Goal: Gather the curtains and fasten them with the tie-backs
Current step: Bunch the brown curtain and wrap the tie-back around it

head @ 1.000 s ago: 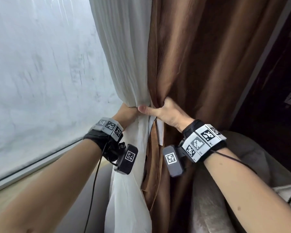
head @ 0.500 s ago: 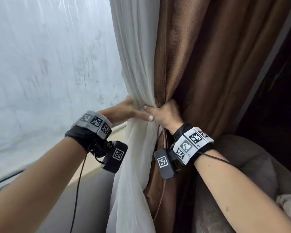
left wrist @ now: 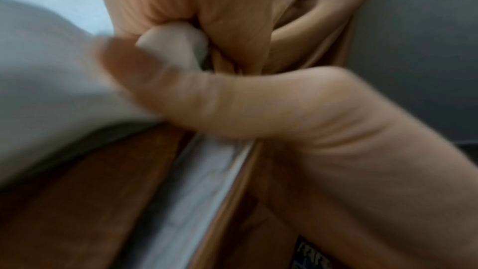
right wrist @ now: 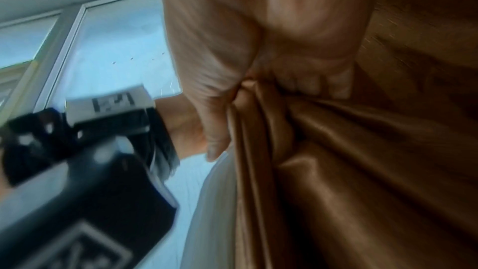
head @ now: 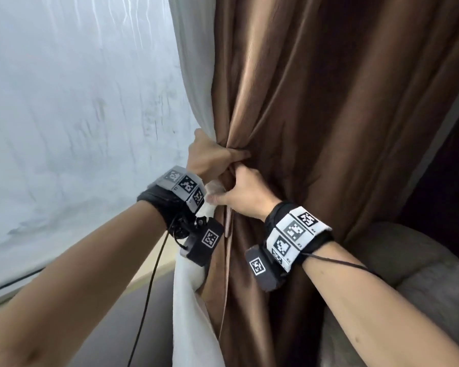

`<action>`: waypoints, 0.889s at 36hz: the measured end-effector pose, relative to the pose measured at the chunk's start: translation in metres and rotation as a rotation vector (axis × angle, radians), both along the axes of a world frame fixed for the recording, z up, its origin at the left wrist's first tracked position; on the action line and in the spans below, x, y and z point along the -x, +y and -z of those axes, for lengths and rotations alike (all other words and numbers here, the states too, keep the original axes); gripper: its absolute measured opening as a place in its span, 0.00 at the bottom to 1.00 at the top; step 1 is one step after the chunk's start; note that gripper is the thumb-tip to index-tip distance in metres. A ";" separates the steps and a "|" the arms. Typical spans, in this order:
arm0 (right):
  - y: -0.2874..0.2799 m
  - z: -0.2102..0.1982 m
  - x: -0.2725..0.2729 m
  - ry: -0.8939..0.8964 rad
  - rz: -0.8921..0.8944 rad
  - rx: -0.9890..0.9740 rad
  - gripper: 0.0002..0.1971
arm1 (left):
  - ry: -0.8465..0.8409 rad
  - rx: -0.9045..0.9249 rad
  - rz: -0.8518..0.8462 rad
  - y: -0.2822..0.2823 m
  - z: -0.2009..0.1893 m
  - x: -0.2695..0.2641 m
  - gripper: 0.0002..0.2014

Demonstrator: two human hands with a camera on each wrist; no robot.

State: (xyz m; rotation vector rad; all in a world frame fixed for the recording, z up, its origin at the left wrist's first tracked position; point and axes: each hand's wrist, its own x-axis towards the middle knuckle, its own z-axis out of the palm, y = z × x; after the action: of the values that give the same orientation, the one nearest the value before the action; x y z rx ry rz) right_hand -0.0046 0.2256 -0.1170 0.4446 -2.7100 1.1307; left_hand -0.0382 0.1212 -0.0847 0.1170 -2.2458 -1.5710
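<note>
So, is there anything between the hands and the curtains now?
No. The left hand grips the brown curtain and the white curtain directly; the right hand grips the brown folds just below. No tie-back is visible.

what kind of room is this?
Likely a home living room or bedroom, by a window: a white sheer and a brown curtain hang beside the glass, and a grey upholstered seat, perhaps a sofa, stands at the right.
</note>
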 end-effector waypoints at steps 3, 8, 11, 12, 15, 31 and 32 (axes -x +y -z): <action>0.008 -0.002 -0.003 -0.037 -0.108 0.086 0.40 | 0.056 0.028 -0.066 -0.010 0.005 0.000 0.30; 0.030 -0.005 0.017 -0.112 -0.115 0.585 0.13 | 0.036 0.047 -0.050 -0.021 -0.003 -0.007 0.17; 0.045 -0.003 0.043 0.000 0.208 0.738 0.16 | 0.000 0.020 0.012 -0.027 -0.006 -0.013 0.09; 0.050 -0.001 0.052 -0.003 0.292 0.747 0.20 | 0.008 0.009 0.032 -0.029 -0.007 -0.015 0.08; 0.061 0.013 0.081 -0.079 0.459 0.710 0.53 | 0.044 -0.025 0.089 -0.042 -0.011 -0.021 0.12; 0.046 -0.002 0.109 -0.495 -0.239 0.890 0.22 | -0.167 -0.034 0.418 -0.055 -0.017 0.009 0.13; 0.047 -0.005 0.113 -0.426 -0.163 0.866 0.22 | -0.153 -0.040 0.394 -0.054 -0.014 0.015 0.12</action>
State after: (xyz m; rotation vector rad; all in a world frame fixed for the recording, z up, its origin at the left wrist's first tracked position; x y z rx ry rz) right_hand -0.1179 0.2727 -0.1122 0.2960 -2.1524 2.4805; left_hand -0.0528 0.0673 -0.0703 -0.2150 -2.4682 -1.8604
